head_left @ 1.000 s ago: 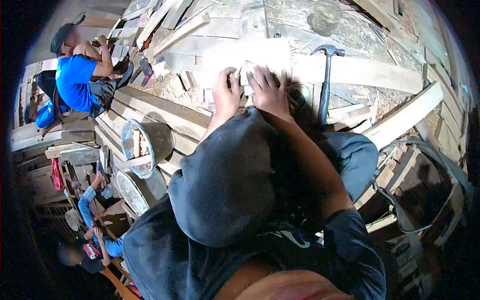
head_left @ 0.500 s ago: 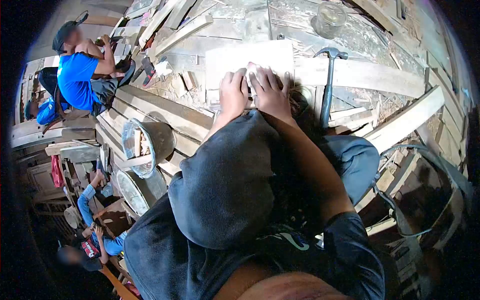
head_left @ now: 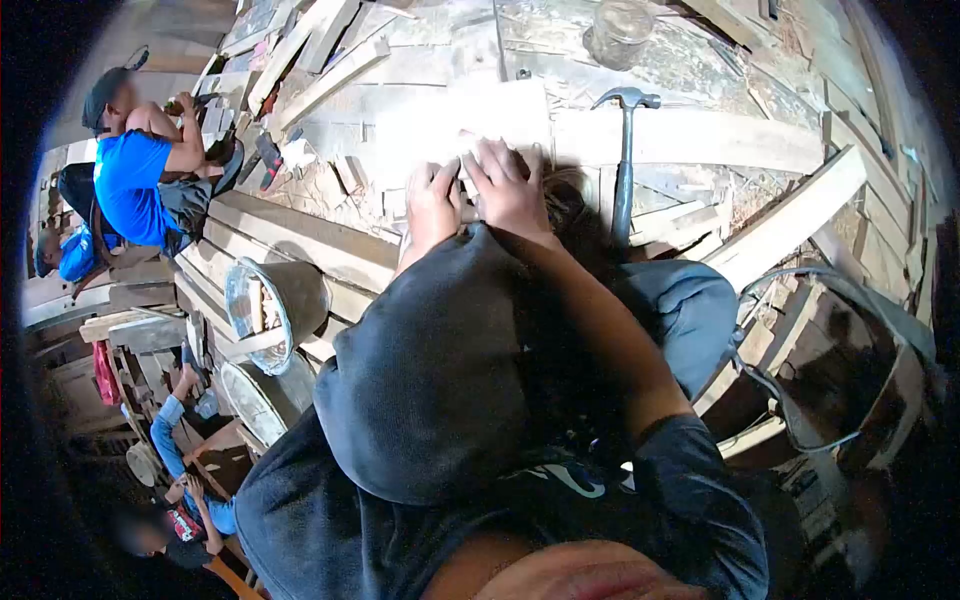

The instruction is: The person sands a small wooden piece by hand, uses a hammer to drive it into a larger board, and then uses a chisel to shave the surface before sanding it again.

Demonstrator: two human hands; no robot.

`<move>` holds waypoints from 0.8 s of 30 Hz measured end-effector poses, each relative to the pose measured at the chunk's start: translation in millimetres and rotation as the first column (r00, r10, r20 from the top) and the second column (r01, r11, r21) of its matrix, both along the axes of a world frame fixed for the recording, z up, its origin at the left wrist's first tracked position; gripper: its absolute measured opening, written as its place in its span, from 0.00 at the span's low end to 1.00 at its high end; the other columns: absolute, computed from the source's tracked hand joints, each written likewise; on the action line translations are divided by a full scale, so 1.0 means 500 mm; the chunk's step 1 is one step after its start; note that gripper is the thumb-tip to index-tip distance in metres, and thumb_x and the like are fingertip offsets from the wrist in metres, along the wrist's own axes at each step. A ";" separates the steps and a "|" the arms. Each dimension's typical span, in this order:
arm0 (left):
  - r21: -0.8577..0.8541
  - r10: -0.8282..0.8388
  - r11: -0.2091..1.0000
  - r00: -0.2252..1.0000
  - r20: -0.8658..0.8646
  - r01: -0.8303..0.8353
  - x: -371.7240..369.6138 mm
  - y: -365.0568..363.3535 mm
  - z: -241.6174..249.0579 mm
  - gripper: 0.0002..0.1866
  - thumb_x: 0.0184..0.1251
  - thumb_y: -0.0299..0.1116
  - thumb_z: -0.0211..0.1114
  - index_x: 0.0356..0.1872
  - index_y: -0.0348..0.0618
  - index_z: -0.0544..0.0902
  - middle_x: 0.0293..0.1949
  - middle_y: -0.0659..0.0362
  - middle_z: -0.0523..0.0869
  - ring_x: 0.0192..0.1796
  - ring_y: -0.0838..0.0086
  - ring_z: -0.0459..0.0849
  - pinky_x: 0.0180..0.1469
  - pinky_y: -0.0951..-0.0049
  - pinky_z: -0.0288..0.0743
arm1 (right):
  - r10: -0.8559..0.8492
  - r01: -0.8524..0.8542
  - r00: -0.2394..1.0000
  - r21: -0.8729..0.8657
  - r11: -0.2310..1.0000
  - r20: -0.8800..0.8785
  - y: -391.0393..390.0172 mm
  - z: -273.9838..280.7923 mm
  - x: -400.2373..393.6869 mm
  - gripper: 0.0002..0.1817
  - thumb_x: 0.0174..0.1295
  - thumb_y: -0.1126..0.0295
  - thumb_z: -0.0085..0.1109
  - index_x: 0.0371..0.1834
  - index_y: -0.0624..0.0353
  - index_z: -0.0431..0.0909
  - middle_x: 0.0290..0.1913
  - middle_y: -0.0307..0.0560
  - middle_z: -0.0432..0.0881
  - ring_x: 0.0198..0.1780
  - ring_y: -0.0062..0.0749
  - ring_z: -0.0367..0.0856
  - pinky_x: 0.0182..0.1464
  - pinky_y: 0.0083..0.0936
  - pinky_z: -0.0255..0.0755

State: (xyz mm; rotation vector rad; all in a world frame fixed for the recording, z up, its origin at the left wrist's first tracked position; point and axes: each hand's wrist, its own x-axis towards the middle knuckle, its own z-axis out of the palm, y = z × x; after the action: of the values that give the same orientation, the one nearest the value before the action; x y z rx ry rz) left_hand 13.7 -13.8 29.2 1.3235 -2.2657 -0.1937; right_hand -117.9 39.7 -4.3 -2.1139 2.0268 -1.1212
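My left hand (head_left: 434, 208) is at the near edge of a pale, brightly lit board (head_left: 505, 110), its fingers bent and close together. Beside it, my right hand (head_left: 512, 195) curls its fingers over the same area, fingertips toward the board. A small reddish bit shows near the fingertips, too glared to identify. Whatever lies under both palms is hidden. To the right of my right hand lies a hammer (head_left: 625, 170) with a dark handle, its claw head resting on a long light plank (head_left: 720, 140).
Two buckets, one holding wood pieces (head_left: 262, 310) and another below it (head_left: 255, 400), stand at left. A person in blue (head_left: 135, 185) sits at upper left; another person (head_left: 190, 500) is at lower left. A clear container (head_left: 622, 38) stands behind. A strap (head_left: 840, 280) loops at right.
The view has shifted, so the surroundings appear farther left. My right hand's fingers, more spread before, are now more bent. My left hand stays beside it at the board.
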 end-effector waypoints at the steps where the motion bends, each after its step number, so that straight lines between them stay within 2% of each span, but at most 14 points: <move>1: -0.029 -0.030 0.999 0.999 -0.024 0.029 0.002 -0.001 -0.001 0.16 0.57 0.20 0.66 0.47 0.42 0.89 0.34 0.50 0.79 0.40 0.54 0.79 0.48 0.57 0.75 | -0.002 0.002 1.000 -0.011 1.000 0.012 -0.002 0.002 -0.001 0.26 0.64 0.63 0.53 0.66 0.54 0.77 0.71 0.49 0.72 0.75 0.42 0.65 0.75 0.68 0.45; 5: -0.032 -0.012 0.999 0.999 -0.033 0.011 -0.014 -0.035 -0.012 0.16 0.56 0.20 0.66 0.47 0.41 0.89 0.33 0.50 0.79 0.40 0.54 0.79 0.46 0.56 0.75 | 0.004 -0.004 1.000 0.049 0.999 0.002 0.001 0.007 0.000 0.27 0.61 0.64 0.56 0.66 0.56 0.77 0.73 0.50 0.70 0.75 0.42 0.64 0.74 0.68 0.46; 9: 0.013 0.000 1.000 0.999 -0.048 0.000 0.004 -0.009 -0.018 0.16 0.56 0.20 0.66 0.47 0.41 0.89 0.33 0.50 0.79 0.38 0.54 0.79 0.46 0.55 0.75 | 0.008 -0.008 1.000 0.003 1.000 0.016 0.001 0.011 -0.005 0.26 0.65 0.62 0.52 0.66 0.56 0.76 0.73 0.48 0.70 0.75 0.43 0.64 0.74 0.69 0.45; 10: -0.007 -0.017 1.000 0.999 -0.038 0.017 0.007 -0.002 -0.013 0.17 0.56 0.20 0.65 0.49 0.41 0.88 0.32 0.50 0.78 0.38 0.54 0.79 0.45 0.56 0.75 | -0.007 0.006 0.999 -0.019 1.000 -0.031 -0.001 0.008 -0.007 0.25 0.66 0.61 0.50 0.66 0.55 0.77 0.72 0.47 0.71 0.75 0.43 0.65 0.74 0.68 0.47; 13: -0.023 -0.018 1.000 0.999 -0.032 0.018 -0.008 -0.021 -0.002 0.18 0.58 0.21 0.65 0.51 0.42 0.88 0.33 0.49 0.80 0.40 0.52 0.79 0.46 0.56 0.75 | -0.043 0.043 0.998 -0.009 0.999 -0.055 -0.007 0.005 0.001 0.25 0.66 0.60 0.50 0.65 0.56 0.78 0.71 0.47 0.72 0.74 0.42 0.66 0.74 0.67 0.48; 14: 0.102 0.041 0.994 0.989 -0.145 -0.027 -0.022 -0.021 -0.006 0.18 0.60 0.21 0.64 0.51 0.43 0.87 0.35 0.46 0.83 0.41 0.50 0.81 0.46 0.54 0.76 | -0.035 0.034 0.998 -0.022 0.999 -0.056 -0.006 0.003 0.000 0.25 0.65 0.60 0.51 0.64 0.56 0.78 0.71 0.47 0.72 0.74 0.42 0.66 0.73 0.67 0.50; 15: -0.050 -0.016 0.999 0.998 -0.065 0.013 -0.021 -0.035 -0.003 0.17 0.61 0.21 0.63 0.52 0.43 0.87 0.37 0.44 0.85 0.41 0.47 0.83 0.46 0.52 0.77 | -0.026 0.025 0.999 -0.019 1.000 -0.037 -0.004 0.006 0.000 0.25 0.65 0.61 0.52 0.64 0.55 0.78 0.71 0.47 0.72 0.74 0.42 0.66 0.73 0.67 0.50; 17: 0.067 0.033 0.997 0.997 -0.070 -0.028 -0.016 -0.017 0.000 0.17 0.61 0.21 0.63 0.51 0.42 0.87 0.36 0.44 0.85 0.40 0.47 0.84 0.44 0.51 0.78 | -0.005 0.005 1.000 -0.012 1.000 -0.005 -0.001 0.016 -0.006 0.25 0.64 0.62 0.53 0.65 0.55 0.78 0.71 0.47 0.72 0.74 0.42 0.65 0.73 0.68 0.50; 20: 0.016 0.020 1.000 0.996 -0.082 -0.019 -0.008 -0.005 -0.010 0.16 0.61 0.21 0.63 0.50 0.43 0.87 0.37 0.45 0.84 0.40 0.48 0.84 0.44 0.51 0.78 | -0.005 0.005 1.000 -0.007 1.000 0.004 -0.007 0.005 -0.014 0.27 0.63 0.62 0.55 0.67 0.54 0.76 0.72 0.46 0.70 0.75 0.41 0.64 0.73 0.71 0.48; 21: -0.024 -0.029 0.999 0.999 -0.025 0.028 0.000 -0.027 -0.015 0.16 0.60 0.22 0.64 0.49 0.44 0.88 0.36 0.46 0.83 0.40 0.49 0.82 0.46 0.53 0.77 | -0.007 0.007 1.000 -0.008 1.000 0.008 -0.005 0.000 0.000 0.27 0.63 0.62 0.55 0.67 0.54 0.75 0.72 0.46 0.69 0.75 0.40 0.63 0.73 0.72 0.47; 22: 0.033 0.015 0.999 0.998 -0.068 -0.013 -0.012 -0.031 -0.020 0.16 0.58 0.22 0.65 0.49 0.44 0.88 0.35 0.47 0.82 0.40 0.50 0.81 0.46 0.54 0.76 | 0.024 -0.028 0.999 0.099 0.995 0.042 -0.003 0.000 0.002 0.28 0.63 0.63 0.55 0.69 0.53 0.74 0.73 0.46 0.68 0.76 0.41 0.62 0.73 0.74 0.45; 23: 0.092 0.062 0.994 0.992 -0.109 -0.052 -0.020 -0.030 -0.015 0.17 0.57 0.22 0.65 0.49 0.44 0.88 0.34 0.49 0.81 0.40 0.50 0.80 0.47 0.55 0.76 | 0.018 -0.018 1.000 0.105 0.994 0.005 -0.006 -0.009 0.007 0.28 0.63 0.64 0.56 0.69 0.52 0.75 0.74 0.47 0.67 0.78 0.41 0.60 0.73 0.75 0.44; 24: -0.022 0.008 1.000 1.000 -0.030 -0.009 -0.013 -0.031 -0.012 0.17 0.56 0.22 0.66 0.49 0.42 0.87 0.34 0.49 0.80 0.40 0.51 0.79 0.48 0.56 0.75 | 0.023 -0.024 1.000 0.090 0.996 0.015 -0.003 -0.011 0.006 0.28 0.63 0.63 0.56 0.68 0.52 0.75 0.74 0.46 0.67 0.78 0.41 0.60 0.73 0.75 0.44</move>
State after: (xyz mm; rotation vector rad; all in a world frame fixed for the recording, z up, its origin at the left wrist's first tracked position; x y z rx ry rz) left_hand 7.2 -29.2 23.4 1.3104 -2.2305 -0.1845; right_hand -115.1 38.1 -9.9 -2.0760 2.0013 -1.0181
